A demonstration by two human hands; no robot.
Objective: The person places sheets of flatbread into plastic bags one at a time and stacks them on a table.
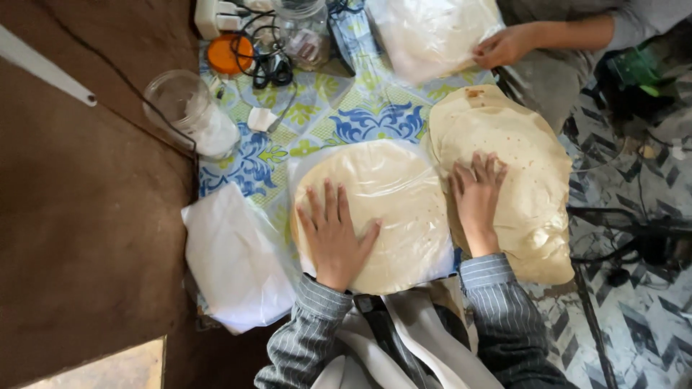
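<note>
Flatly, left hand (pixel 333 234) presses bagged flatbread (pixel 393 209); right hand (pixel 476 198) lies open on the crowding stack (pixel 526 166).

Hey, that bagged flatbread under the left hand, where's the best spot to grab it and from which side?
Probably at the bagged flatbread's far edge, where loose clear plastic sticks out past the round. It lies flat, thin and floppy, so pinching that film from the far side, then sliding the left hand underneath, should lift it without folding. The right hand rests on the bare stack.
</note>
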